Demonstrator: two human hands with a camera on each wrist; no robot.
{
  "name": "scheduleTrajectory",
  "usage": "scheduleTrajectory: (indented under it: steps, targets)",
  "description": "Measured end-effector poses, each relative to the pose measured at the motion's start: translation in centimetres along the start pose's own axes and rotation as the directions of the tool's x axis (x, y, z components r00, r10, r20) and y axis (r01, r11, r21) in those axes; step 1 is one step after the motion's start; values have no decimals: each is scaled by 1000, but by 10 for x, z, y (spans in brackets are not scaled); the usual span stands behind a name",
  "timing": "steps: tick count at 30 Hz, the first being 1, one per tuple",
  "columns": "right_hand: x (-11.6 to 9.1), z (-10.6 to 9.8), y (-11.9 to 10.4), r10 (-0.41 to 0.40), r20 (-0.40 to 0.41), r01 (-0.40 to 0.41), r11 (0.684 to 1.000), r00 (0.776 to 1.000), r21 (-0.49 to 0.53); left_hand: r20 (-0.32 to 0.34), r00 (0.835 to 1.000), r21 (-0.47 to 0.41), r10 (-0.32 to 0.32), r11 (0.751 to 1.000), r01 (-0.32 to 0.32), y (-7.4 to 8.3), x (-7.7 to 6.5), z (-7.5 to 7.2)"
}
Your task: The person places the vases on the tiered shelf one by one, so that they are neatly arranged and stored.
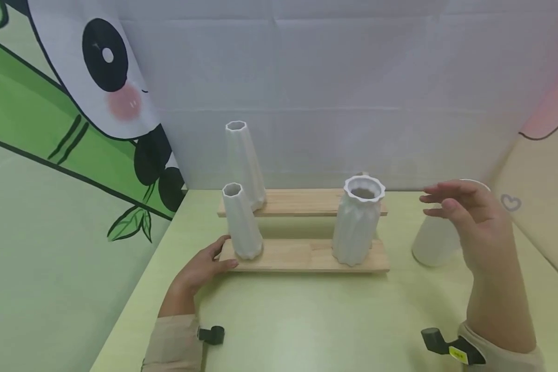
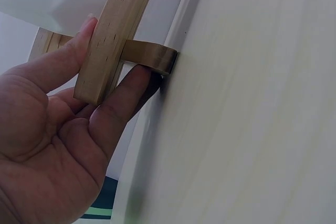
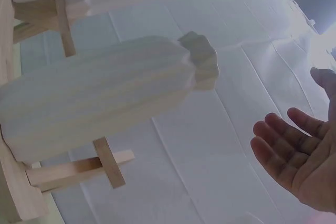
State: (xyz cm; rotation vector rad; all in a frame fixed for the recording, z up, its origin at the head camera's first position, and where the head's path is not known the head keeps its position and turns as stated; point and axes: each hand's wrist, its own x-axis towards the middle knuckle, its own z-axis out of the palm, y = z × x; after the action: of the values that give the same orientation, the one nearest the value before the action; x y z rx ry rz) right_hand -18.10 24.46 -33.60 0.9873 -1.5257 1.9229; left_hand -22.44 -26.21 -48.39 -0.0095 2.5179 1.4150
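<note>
A two-tier wooden shelf stands on the table. My left hand grips its left end; in the left wrist view the thumb lies on the top and the fingers curl beneath the board. On the lower board are a slim white vase at the left and a wider ribbed white vase with a wavy rim at the right. A tall white vase rises from the upper board's left end. My right hand is raised, fingers spread and holding nothing, in front of a white vessel that it partly hides.
The pale yellow table spreads in front of the shelf. A white cloth backdrop hangs right behind it, and a printed panda panel borders the left side. Another printed panel borders the right.
</note>
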Motion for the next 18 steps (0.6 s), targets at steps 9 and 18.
scheduleTrajectory:
  steps: [9,18]
  targets:
    - [3,-32,-4,61,-410,-232,895,910,-381,7,1000,-9,5,1000,-5,2,1,-1]
    - [5,-63,19,268,-563,-582,638,782,-505,15,1000,-45,17,999,-16,1,-1,0]
